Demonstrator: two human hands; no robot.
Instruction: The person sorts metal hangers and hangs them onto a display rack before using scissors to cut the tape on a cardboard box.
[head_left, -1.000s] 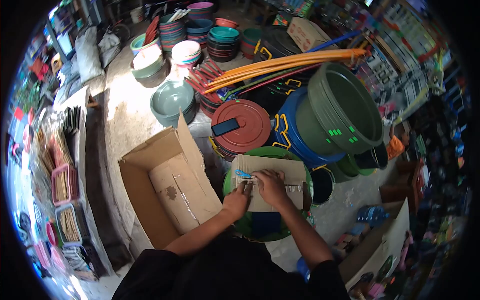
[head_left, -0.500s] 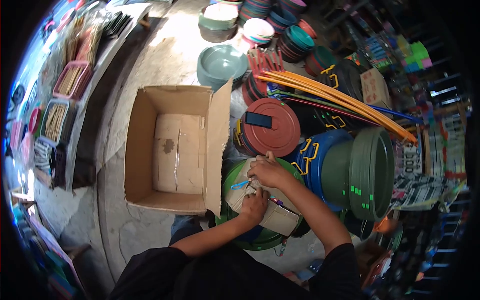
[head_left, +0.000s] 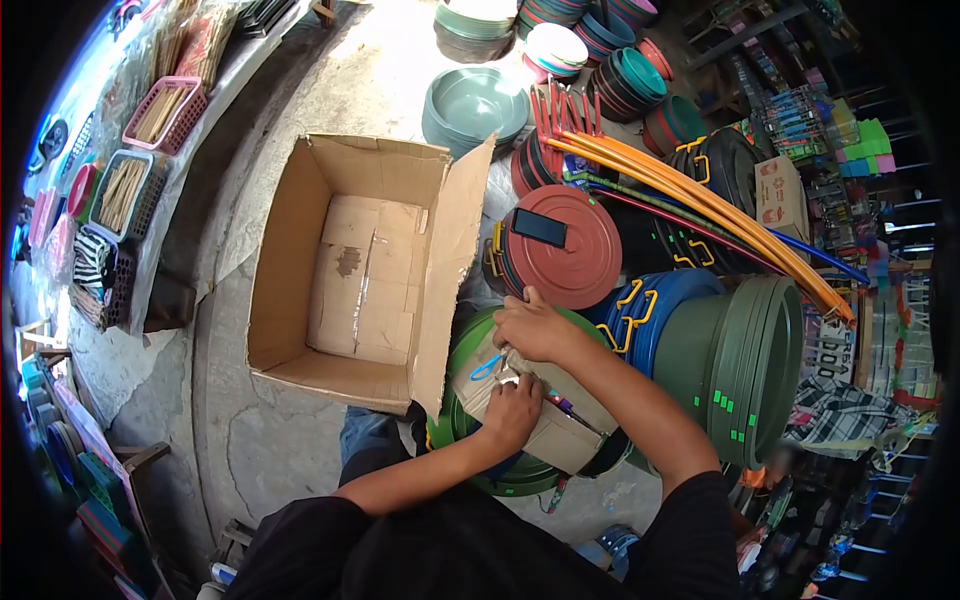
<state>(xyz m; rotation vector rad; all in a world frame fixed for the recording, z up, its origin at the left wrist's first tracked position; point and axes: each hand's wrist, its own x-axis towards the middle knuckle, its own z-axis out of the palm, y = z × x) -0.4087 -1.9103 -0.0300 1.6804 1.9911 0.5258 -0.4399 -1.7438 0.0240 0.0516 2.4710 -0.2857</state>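
A small, flattened cardboard packet (head_left: 562, 447) rests across the round green lid (head_left: 470, 345) in front of me. A blue loop (head_left: 486, 367) sticks out from it, and a thin dark object with coloured ends (head_left: 572, 410) lies along its top. My left hand (head_left: 512, 414) grips the near part of the packet with curled fingers. Just beyond, my right hand (head_left: 537, 328) is closed with fingertips pinched at its upper edge; the exact spot between the fingers is hidden. To the left stands a large open cardboard box (head_left: 277, 265), its flap (head_left: 455, 275) folded outward beside the lid.
A black phone (head_left: 540, 227) lies on a red-brown lid (head_left: 580, 260). Green tubs (head_left: 690, 345) and a blue tub with yellow handles (head_left: 655, 300) lie to the right. Orange poles (head_left: 700, 205) stretch behind them. Baskets of sticks (head_left: 120, 195) line the left table.
The whole view has shifted and tilted slightly, so surrounding things appear a little to the right. Both hands stay at the packet, with only small finger movement.
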